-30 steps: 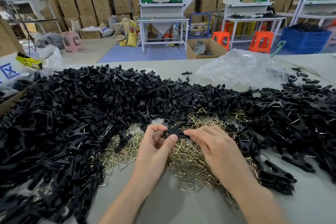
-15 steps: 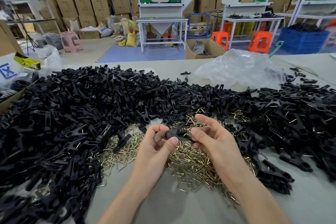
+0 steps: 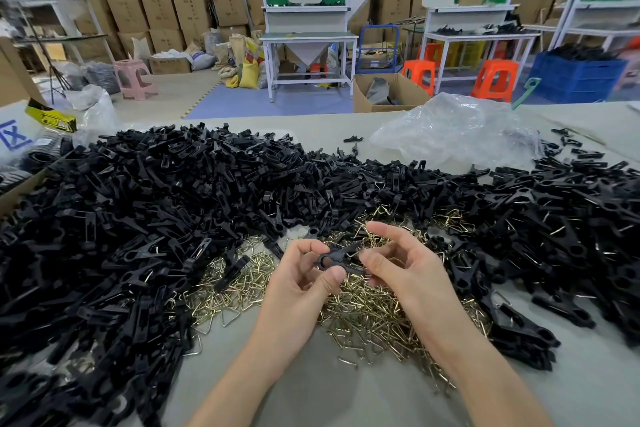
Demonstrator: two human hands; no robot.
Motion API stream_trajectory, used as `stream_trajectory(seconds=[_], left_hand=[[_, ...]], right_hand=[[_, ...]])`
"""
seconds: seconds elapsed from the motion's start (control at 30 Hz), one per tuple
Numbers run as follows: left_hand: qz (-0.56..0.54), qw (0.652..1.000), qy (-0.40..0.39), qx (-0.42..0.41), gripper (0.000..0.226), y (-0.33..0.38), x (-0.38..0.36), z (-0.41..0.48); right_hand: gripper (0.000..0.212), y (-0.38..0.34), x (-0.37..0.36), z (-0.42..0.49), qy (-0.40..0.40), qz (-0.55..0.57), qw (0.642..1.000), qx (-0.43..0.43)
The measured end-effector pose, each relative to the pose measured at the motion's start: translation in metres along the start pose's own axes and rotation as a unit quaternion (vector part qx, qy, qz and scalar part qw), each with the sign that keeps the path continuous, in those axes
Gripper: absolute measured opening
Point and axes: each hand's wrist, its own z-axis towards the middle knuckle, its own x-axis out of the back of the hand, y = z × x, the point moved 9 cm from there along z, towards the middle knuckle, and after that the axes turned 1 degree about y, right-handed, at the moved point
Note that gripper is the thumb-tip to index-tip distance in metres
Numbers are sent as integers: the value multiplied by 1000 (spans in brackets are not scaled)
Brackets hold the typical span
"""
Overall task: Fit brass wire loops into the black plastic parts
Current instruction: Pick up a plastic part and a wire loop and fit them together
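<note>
My left hand (image 3: 304,279) pinches a black plastic clip part (image 3: 337,257) between thumb and forefinger, just above a heap of brass wire loops (image 3: 367,312). My right hand (image 3: 405,265) meets the part's right end with its thumb and curled fingers, while its forefinger is raised over it. Whether a loop sits in the part I cannot tell. A large pile of black plastic parts (image 3: 145,218) spreads over the left of the table, and another pile of black parts (image 3: 561,225) covers the right.
A crumpled clear plastic bag (image 3: 457,132) lies at the table's far right. A cardboard box edge (image 3: 20,187) and a white sack stand at far left. Bare grey table (image 3: 311,388) shows between my forearms. Workbenches, orange stools and stacked cartons fill the room behind.
My right hand's fingers, laid flat along the part a second ago, have lifted and spread, the forefinger rising above it. My left hand keeps its pinch in about the same place.
</note>
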Motion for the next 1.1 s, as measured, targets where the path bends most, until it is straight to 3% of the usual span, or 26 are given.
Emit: stream_trajectory(seconds=[0.5,1.1], left_hand=[[-5,1000,1,-12,23,3,0,1],[11,1000,6,1,29,3,0,0]], right_hand=[[32,-2,1,1,4,29,1000,12],[31,-10,-5,-4,-8,-11,1000,21]])
